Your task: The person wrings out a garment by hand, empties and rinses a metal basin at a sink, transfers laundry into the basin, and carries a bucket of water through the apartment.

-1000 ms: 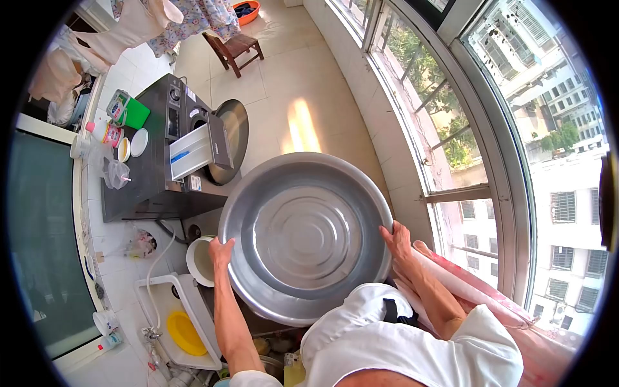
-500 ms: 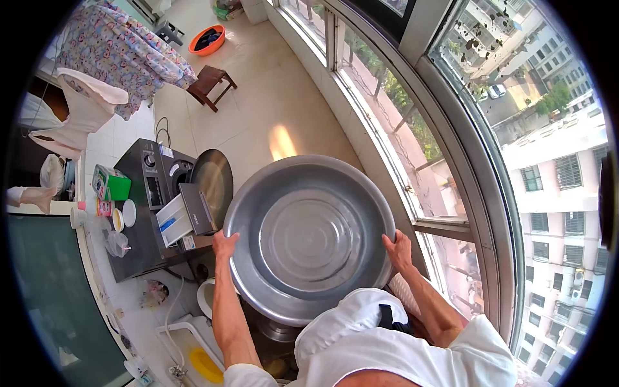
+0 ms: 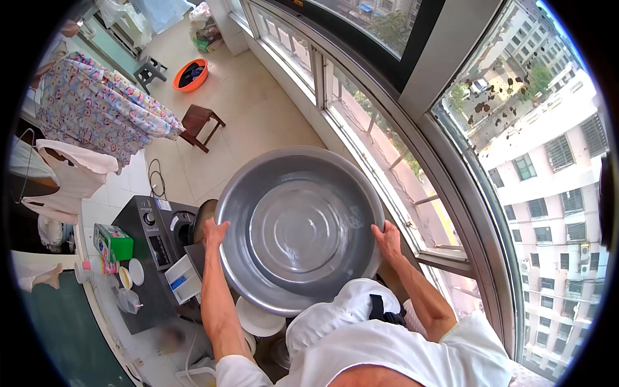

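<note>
A large round metal basin point(image 3: 298, 231) is held up in front of my body, its inside facing me, with nothing in it. My left hand point(image 3: 215, 232) grips the rim on the left side, thumb over the edge and the other fingers mostly hidden behind. On the right side, my right hand point(image 3: 387, 240) grips the opposite rim in the same way. Just left of the basin stands a dark washing machine point(image 3: 145, 258) with its white detergent drawer point(image 3: 184, 280) pulled out. The basin's lower rim is close to my white shirt.
A brown wooden stool point(image 3: 197, 124) and an orange basin with dark cloth point(image 3: 203, 76) stand on the tiled floor ahead. Windows point(image 3: 412, 193) run along the right. Clothes point(image 3: 103, 106) hang at the left. A white bucket point(image 3: 259, 319) is below the basin.
The view has turned and moved, so the stool and orange basin appear lower and more of the floor ahead shows. The metal basin stays in both hands and now hides much of the washer's round door.
</note>
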Action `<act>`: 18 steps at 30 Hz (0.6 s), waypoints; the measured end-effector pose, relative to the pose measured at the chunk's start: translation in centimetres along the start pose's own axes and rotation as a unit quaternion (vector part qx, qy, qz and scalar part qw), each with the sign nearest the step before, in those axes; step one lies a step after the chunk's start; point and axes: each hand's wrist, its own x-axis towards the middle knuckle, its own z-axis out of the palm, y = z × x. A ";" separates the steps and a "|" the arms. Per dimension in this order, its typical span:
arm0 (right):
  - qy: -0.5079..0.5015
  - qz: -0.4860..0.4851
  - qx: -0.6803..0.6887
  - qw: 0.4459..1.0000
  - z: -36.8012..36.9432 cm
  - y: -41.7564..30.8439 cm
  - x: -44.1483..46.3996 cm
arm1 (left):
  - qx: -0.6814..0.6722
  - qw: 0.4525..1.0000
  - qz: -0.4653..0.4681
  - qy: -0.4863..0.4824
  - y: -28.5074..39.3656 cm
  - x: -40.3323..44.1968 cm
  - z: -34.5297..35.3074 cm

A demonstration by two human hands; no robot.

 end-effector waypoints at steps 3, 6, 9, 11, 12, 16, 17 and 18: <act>0.018 0.014 -0.007 1.000 2.0 -3.2 3.6 | -0.007 1.000 0.007 -0.010 0.5 6.7 -1.0; 0.038 0.023 -0.005 0.999 3.6 -7.5 6.9 | -0.009 1.000 0.020 -0.005 2.6 12.6 -2.9; 0.046 0.037 0.017 0.998 4.7 -10.5 8.9 | -0.013 0.999 0.035 -0.012 4.2 15.9 -4.3; 0.059 0.032 0.062 0.996 5.7 -12.5 11.4 | 0.008 0.999 0.036 -0.005 3.8 20.1 -4.4; 0.048 0.038 0.041 0.997 6.1 -13.4 12.8 | 0.002 0.998 0.058 0.003 3.6 21.7 -4.4; 0.001 0.045 0.027 0.999 8.3 -17.0 19.0 | -0.010 1.000 -0.009 -0.011 5.4 25.8 -6.2; -0.003 0.044 0.036 0.998 9.4 -17.7 20.4 | -0.003 1.000 -0.016 0.002 4.8 27.1 -6.7; -0.003 0.028 0.028 0.999 10.1 -18.2 21.5 | 0.002 1.000 -0.020 0.015 4.5 28.6 -7.1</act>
